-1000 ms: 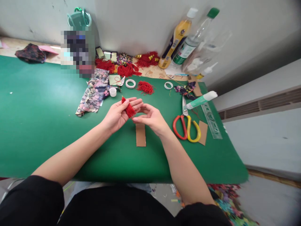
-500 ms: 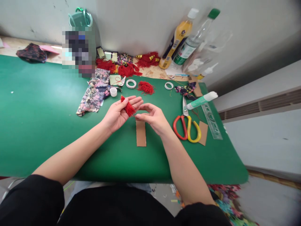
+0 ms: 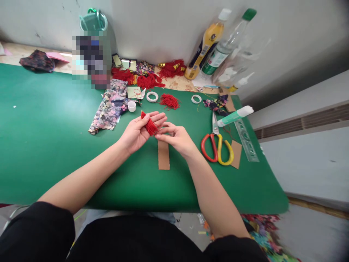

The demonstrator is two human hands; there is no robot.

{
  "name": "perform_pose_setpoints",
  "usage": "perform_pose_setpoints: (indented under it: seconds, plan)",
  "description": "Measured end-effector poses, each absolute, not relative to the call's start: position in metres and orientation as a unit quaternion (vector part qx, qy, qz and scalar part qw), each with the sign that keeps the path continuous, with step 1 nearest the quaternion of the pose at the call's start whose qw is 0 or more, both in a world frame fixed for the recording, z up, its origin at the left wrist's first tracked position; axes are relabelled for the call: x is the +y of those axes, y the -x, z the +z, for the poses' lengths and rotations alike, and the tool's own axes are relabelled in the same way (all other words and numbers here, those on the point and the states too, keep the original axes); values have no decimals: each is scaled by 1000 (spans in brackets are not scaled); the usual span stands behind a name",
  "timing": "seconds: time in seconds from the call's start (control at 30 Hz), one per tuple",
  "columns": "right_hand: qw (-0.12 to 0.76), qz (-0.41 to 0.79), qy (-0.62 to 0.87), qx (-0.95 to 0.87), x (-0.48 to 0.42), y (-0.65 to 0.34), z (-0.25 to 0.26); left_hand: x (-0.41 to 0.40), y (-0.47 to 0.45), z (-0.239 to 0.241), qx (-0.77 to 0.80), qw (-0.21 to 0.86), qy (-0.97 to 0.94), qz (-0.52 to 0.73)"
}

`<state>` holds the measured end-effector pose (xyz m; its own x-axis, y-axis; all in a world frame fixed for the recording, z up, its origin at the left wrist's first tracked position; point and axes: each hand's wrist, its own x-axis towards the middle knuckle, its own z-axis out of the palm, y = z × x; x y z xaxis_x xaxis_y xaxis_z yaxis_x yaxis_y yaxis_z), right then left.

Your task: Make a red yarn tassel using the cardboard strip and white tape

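My left hand (image 3: pixel 137 131) lies palm up over the green mat (image 3: pixel 54 145), fingers stretched, with a small red thread tassel (image 3: pixel 149 124) resting across it under the thumb. My right hand (image 3: pixel 176 138) is beside it, its fingertips pinched at the tassel's lower end. Below the hands a brown cardboard strip (image 3: pixel 163 155) lies flat on the mat.
Red-and-yellow scissors (image 3: pixel 217 145), a glue stick (image 3: pixel 233 115), a clear ruler (image 3: pixel 246 140) and cardboard bits lie to the right. Behind are floral fabric (image 3: pixel 110 105), tape rings (image 3: pixel 152 96), a loose red thread bundle (image 3: pixel 169 101), more tassels and bottles (image 3: pixel 207 43) by the wall.
My right hand's fingers have closed in on the tassel's lower end. The left hand has barely shifted.
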<state>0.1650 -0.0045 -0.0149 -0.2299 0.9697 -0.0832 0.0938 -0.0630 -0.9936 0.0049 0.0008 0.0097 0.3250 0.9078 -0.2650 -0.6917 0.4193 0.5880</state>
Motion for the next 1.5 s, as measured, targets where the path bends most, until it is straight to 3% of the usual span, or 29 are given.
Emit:
perform_pose_setpoints:
  seconds: [0.33,0.63,1.5]
  plan:
    - [398,553,463,-567,-6,-160,-16,0,-5,11,296,798,-176,494]
    - [344,600,456,-560,-9,-166,-7,4,-2,8,307,794,-181,492]
    - [188,526,438,-705,-3,-203,15,7,0,16,344,744,-208,534]
